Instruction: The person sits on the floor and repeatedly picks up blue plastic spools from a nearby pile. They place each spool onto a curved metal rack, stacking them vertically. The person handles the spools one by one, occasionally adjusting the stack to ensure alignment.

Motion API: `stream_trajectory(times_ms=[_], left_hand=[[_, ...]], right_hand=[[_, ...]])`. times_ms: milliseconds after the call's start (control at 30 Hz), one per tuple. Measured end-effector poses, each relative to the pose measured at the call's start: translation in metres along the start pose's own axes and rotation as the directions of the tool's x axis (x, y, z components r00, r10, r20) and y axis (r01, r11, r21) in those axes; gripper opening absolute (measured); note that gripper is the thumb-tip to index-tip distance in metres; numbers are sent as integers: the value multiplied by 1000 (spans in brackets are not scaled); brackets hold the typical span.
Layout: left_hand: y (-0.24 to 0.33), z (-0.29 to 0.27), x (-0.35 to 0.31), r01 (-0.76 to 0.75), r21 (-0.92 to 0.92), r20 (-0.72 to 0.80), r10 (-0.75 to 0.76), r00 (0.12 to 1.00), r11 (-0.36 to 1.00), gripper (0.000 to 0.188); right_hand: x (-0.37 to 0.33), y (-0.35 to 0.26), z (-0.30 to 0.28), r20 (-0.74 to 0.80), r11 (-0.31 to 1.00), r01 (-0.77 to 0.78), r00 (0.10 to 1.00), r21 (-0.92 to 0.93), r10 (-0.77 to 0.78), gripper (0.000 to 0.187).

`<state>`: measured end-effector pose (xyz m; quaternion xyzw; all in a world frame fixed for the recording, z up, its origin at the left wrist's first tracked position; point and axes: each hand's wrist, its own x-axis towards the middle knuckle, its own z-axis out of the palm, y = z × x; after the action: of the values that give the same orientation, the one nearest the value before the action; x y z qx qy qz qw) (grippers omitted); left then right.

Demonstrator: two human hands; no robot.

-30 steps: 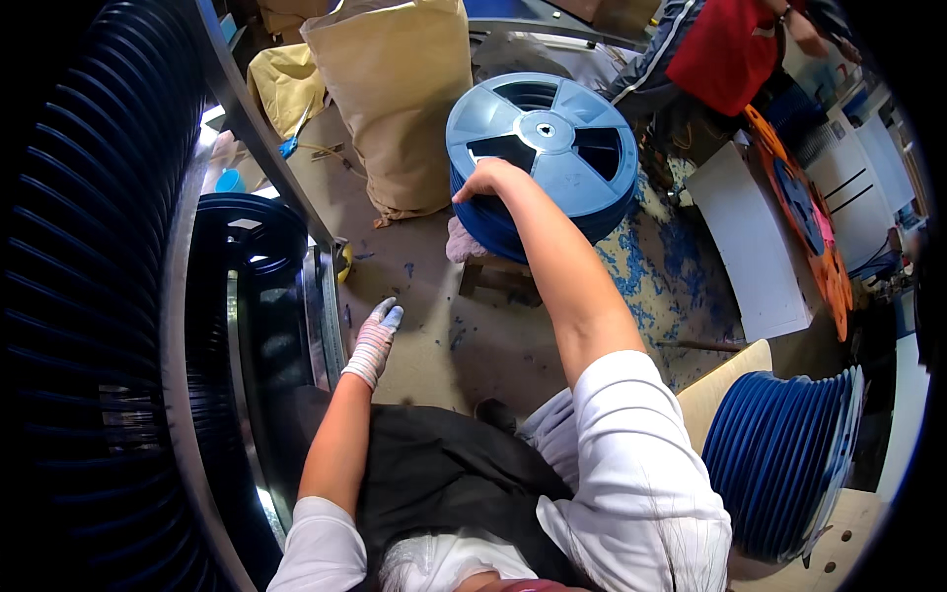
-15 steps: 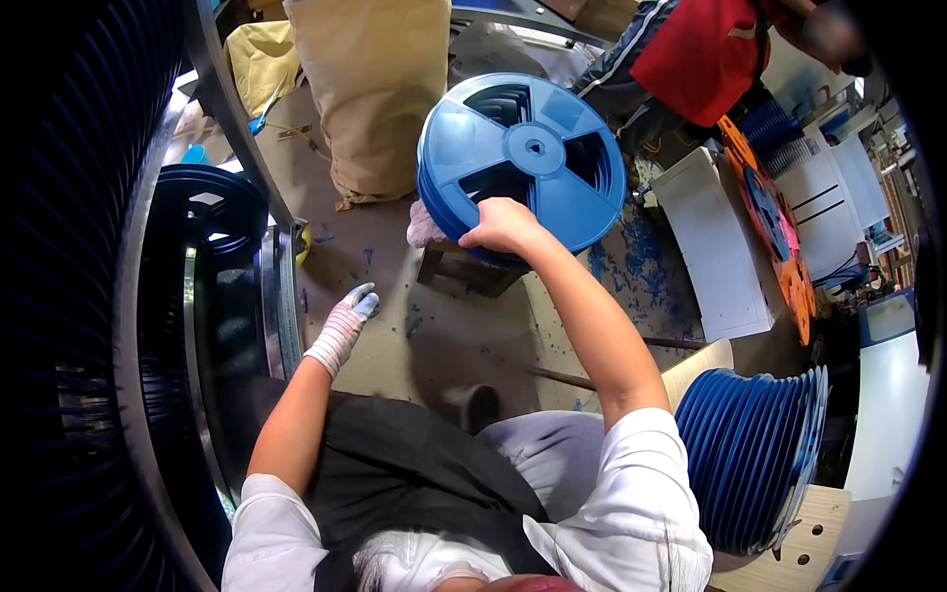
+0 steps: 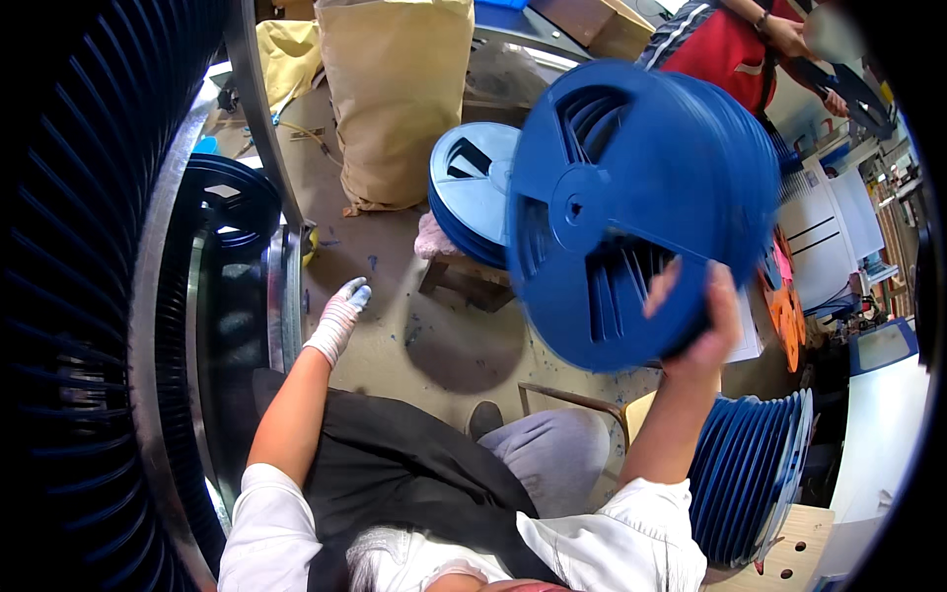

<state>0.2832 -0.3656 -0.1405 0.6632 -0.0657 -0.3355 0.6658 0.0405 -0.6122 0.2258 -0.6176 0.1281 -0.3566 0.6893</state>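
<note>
A thick stack of blue plastic reels [image 3: 641, 158], blurred by motion, is tilted up in front of me. My right hand [image 3: 705, 321] is closed on its near edge, with fingertips showing through a window in the front reel. Behind it, a smaller stack of paler blue reels [image 3: 473, 163] lies flat on a low wooden stool [image 3: 464, 281], partly covered by the raised stack. My left hand [image 3: 343, 306], in a striped whitish glove with bluish fingertips, hangs over the floor beside a metal frame. Its fingers are slightly apart and hold nothing.
At my left, dark reels [image 3: 227, 192] stand in a metal rack [image 3: 261, 128]. A tall tan sack [image 3: 395, 99] stands behind the stool. More blue reels [image 3: 740, 464] sit upright at my lower right, near a wooden board [image 3: 799, 538]. Another person [image 3: 730, 59] in red works at the upper right.
My right hand has lifted a stack of reels off the stool and moved right and closer. The shorter, paler stack now shows there. My left hand has barely moved.
</note>
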Motion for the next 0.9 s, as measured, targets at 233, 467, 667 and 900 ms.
stream_trajectory(times_ms=[233, 467, 667, 900], left_hand=[[23, 12, -22, -42, -21, 33, 42, 999, 999, 46], [29, -37, -15, -31, -536, -201, -92, 975, 844, 41], [29, -54, -21, -130, -480, -404, -87, 911, 867, 40], [41, -37, -39, -196, 414, -586, 425, 690, 889, 31]], right_hand=[[-34, 36, -49, 440, 515, -333, 893, 790, -97, 45], [-68, 107, -12, 443, 321, -516, 853, 794, 277, 50], [-69, 137, 2, 537, 334, -666, 741, 667, 404, 49], [-62, 142, 11, 542, 388, -729, 681, 563, 493, 52]])
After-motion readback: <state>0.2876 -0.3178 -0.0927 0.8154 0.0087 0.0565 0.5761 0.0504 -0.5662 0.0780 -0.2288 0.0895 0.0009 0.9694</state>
